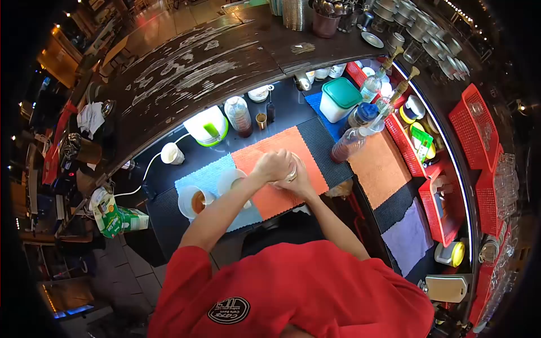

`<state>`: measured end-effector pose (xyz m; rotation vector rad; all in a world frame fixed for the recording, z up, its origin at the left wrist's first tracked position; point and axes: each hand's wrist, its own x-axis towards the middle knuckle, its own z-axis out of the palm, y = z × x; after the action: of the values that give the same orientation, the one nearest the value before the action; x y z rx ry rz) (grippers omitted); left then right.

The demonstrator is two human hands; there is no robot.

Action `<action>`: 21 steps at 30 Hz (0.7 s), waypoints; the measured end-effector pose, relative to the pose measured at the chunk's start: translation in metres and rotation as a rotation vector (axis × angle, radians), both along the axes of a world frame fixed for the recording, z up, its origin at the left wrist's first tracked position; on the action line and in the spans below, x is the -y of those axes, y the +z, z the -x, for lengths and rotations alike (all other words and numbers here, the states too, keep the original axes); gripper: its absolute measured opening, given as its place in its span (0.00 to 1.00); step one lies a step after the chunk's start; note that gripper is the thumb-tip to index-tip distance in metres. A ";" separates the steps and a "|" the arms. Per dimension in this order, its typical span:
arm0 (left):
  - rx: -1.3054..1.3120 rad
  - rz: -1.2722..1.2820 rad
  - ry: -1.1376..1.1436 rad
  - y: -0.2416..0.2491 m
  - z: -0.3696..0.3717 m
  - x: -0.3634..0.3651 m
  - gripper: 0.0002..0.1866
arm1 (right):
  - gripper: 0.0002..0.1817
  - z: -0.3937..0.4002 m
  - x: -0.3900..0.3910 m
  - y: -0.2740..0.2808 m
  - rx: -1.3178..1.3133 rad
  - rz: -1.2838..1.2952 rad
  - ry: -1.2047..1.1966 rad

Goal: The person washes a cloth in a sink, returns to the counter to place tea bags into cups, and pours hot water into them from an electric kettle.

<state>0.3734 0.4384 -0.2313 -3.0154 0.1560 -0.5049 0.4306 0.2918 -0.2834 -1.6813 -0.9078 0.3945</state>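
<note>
Red shirt of the person fills the bottom of the view, a round dark badge on its chest. Beyond it the dark bench curves across, with a side run along the right. On the bench in front of the person lies an orange mat, next to a light blue mat; on the right-hand run lie another orange mat and, nearer the person, a purple cloth. A red basket stands beside these, along the right edge. Past the mats are a white and green appliance and, further right, a white tub with a teal lid. Near the tub stands a clear bottle with dark red liquid low inside. Two pale jugs sit on the blue mat: the nearer jug has brown liquid in it, and the left forearm partly covers the farther jug. Above the orange mat the hands meet at a small clear cup, mostly hidden by them. The right hand has its fingers wrapped round the cup's side; the left hand is curled tight at its top, and I cannot tell what, if anything, those fingers grip. Left of the appliance is a white paper cup; right of it, a little gold cup.
</note>
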 end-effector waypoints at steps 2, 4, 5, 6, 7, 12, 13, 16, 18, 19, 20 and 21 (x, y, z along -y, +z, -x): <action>0.033 0.240 0.029 0.001 -0.004 -0.013 0.16 | 0.60 0.001 0.002 0.005 -0.108 0.034 -0.006; 0.122 0.562 0.085 0.005 -0.013 -0.037 0.14 | 0.60 0.004 0.004 0.006 -0.172 0.059 -0.012; 0.175 0.644 0.114 0.009 -0.018 -0.050 0.14 | 0.57 0.004 0.004 0.004 -0.144 0.012 -0.002; 0.163 0.791 0.221 0.034 -0.014 -0.049 0.13 | 0.55 0.001 0.003 0.002 -0.113 -0.033 0.010; 0.242 0.826 0.191 0.060 -0.008 -0.049 0.12 | 0.52 0.000 0.003 0.000 -0.082 -0.078 0.023; 0.622 0.663 0.282 0.173 0.018 -0.075 0.09 | 0.38 -0.008 0.013 0.030 0.162 0.006 -0.100; 0.716 0.595 0.285 0.190 0.020 -0.090 0.11 | 0.35 -0.009 0.014 0.038 0.234 0.056 -0.139; 0.705 0.503 0.545 0.223 0.022 -0.132 0.20 | 0.27 -0.011 -0.008 0.059 0.490 0.370 -0.028; 0.694 0.320 0.600 0.219 0.016 -0.168 0.23 | 0.20 -0.012 -0.027 0.069 0.754 0.675 0.075; 0.654 0.337 0.645 0.214 0.013 -0.181 0.24 | 0.20 -0.011 -0.033 0.063 0.756 0.674 0.077; 0.617 0.354 0.689 0.209 0.011 -0.193 0.24 | 0.19 -0.011 -0.042 0.048 0.860 0.664 0.050; 0.633 0.355 0.693 0.207 0.012 -0.199 0.25 | 0.17 -0.011 -0.051 0.031 0.962 0.652 0.025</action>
<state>0.3619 0.6369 -0.0239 -2.7375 -1.0560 -1.4349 0.4421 0.3429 -0.2527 -2.5264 -1.6037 -0.1782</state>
